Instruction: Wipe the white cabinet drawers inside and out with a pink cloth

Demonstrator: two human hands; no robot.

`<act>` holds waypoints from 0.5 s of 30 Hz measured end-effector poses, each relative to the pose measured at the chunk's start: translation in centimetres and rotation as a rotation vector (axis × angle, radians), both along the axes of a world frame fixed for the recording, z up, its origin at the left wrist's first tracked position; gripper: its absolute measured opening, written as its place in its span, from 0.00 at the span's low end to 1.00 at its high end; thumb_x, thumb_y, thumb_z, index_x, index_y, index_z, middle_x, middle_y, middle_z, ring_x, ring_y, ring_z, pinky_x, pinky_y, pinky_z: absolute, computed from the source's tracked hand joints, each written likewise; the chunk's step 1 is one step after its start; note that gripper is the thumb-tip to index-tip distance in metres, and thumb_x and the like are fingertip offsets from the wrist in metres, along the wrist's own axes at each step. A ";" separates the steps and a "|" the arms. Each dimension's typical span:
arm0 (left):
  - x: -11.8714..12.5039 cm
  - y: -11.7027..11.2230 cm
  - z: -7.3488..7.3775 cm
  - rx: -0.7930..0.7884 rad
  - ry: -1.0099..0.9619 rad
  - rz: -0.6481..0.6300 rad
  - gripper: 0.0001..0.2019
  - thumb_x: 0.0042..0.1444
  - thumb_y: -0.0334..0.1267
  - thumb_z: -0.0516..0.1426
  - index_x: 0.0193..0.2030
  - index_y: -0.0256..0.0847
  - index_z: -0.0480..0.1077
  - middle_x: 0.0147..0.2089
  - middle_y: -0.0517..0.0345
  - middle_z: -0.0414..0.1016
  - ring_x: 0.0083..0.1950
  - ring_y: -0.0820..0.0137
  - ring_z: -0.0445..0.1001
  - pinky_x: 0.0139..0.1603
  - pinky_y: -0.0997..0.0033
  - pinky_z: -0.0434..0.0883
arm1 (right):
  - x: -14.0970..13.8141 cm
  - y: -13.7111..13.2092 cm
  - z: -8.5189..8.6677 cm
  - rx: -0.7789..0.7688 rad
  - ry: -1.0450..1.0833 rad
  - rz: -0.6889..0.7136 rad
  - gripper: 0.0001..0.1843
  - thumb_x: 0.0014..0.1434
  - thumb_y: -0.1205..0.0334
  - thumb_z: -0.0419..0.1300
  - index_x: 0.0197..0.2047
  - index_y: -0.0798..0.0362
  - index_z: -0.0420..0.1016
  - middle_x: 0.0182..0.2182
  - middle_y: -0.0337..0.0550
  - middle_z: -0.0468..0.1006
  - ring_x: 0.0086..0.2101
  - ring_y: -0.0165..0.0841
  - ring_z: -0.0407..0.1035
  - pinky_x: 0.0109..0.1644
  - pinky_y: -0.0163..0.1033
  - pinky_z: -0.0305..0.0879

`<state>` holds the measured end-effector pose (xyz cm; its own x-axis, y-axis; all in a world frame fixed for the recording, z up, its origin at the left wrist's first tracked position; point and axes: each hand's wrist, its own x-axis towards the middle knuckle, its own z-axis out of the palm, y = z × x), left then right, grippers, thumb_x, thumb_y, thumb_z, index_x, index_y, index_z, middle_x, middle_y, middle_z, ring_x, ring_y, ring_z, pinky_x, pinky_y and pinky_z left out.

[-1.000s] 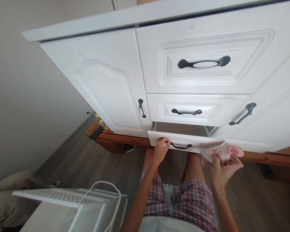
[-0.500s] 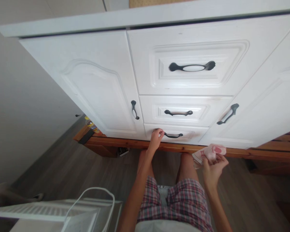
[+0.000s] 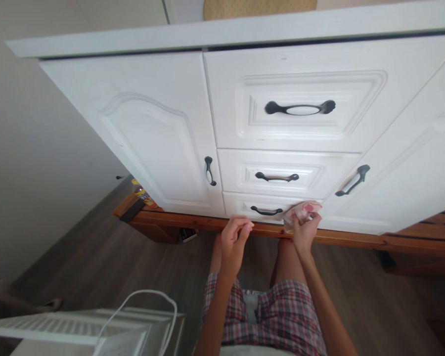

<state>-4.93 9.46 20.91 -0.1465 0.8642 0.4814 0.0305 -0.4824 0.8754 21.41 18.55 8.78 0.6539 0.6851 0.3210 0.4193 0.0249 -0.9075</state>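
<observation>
My right hand (image 3: 303, 232) is closed on a pink and white cloth (image 3: 301, 211), which it holds against the right end of the bottom drawer (image 3: 241, 205) of a white cabinet (image 3: 148, 133). The drawer is closed, with its black handle (image 3: 266, 212) just left of the cloth. My left hand (image 3: 234, 238) hangs free below the drawer front, fingers loosely curled, holding nothing. I am sitting with plaid shorts (image 3: 270, 314) on.
Two more drawers (image 3: 282, 175) with black handles sit above the bottom one, with cabinet doors (image 3: 393, 163) on both sides. The cabinet rests on a wooden base (image 3: 356, 238) over a grey wood floor. A white rack with a wire loop (image 3: 141, 311) stands at the lower left.
The bottom drawer went from pulled out to closed. My left hand let go of it and dropped away. My right hand carried the cloth leftward up to the drawer front.
</observation>
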 end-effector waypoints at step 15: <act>-2.5 -10.0 12.7 0.409 0.156 -0.078 0.04 0.76 0.39 0.65 0.51 0.49 0.84 0.39 0.62 0.86 0.26 0.75 0.78 0.26 0.74 0.78 | 0.9 1.8 0.3 -0.086 -0.073 -0.041 0.31 0.45 0.44 0.66 0.48 0.46 0.60 0.42 0.45 0.74 0.42 0.44 0.70 0.54 0.54 0.72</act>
